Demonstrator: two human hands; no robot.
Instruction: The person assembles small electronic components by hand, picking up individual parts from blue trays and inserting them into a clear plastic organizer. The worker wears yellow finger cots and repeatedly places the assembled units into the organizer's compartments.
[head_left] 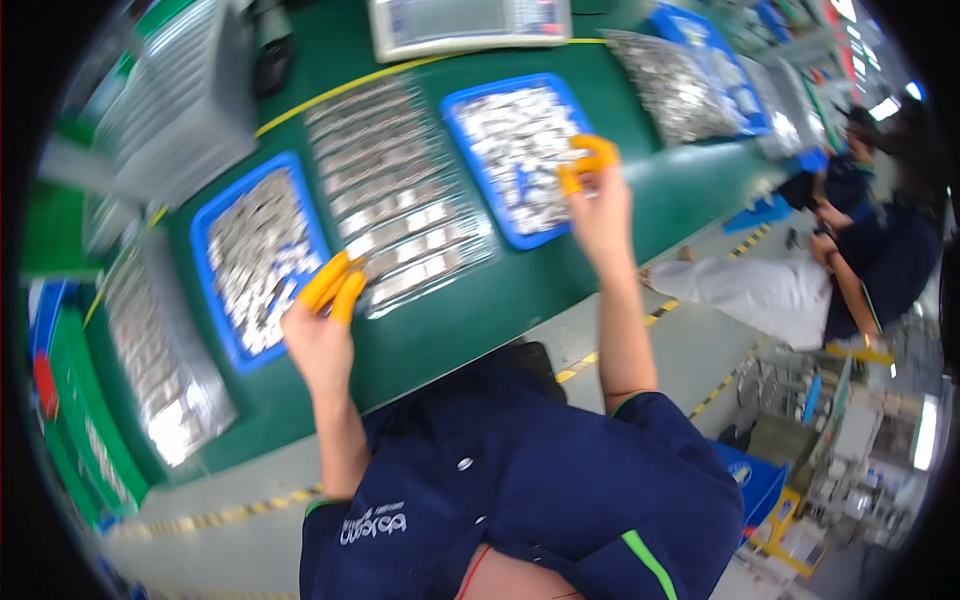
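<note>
My left hand point(325, 325), with orange finger covers, is closed in a pinch beside the near right corner of a blue tray point(203, 262) of small grey and white metal pieces. Its fingertips come up to the edge of a clear blister sheet point(405, 215); whatever they hold is too small and blurred to name. Several rows of the sheet hold metal pieces, the nearer ones brighter. At the right rim of a second blue tray point(483, 185), full of small whitish pieces point(520, 130), my right hand point(600, 205) curves its covered thumb and finger, tips apart.
A filled clear blister sheet point(160, 350) lies at the left, near stacked grey trays point(185, 110). A scale point(470, 25) stands at the back. Toward the back right lies a bag of metal pieces point(675, 90). People point(860, 250) sit beyond the table's right side.
</note>
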